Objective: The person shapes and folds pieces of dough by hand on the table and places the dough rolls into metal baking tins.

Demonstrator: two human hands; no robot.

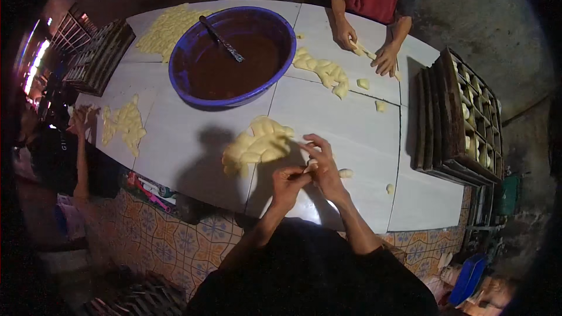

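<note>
Close in front of me, both hands meet over the white table, around a small pale piece of dough (311,166). My left hand (285,187) pinches its lower left side with fingers pressed together. My right hand (326,177) has the same piece at its thumb, while its other fingers stretch up and to the left. Fingers partly hide the dough. Just beyond my left hand lies a cluster of flattened yellow dough pieces (257,142). Small shaped lumps of dough (346,173) rest right of my right hand, with another dough lump (390,188) farther right.
A blue basin (178,82) of brown filling holds a spoon-like utensil (221,38). More dough (170,28) lies behind it. Wooden trays with dough pieces (468,111) stand at right; other stacked trays (102,58) at left. Co-workers' hands (386,60) handle dough opposite and at left.
</note>
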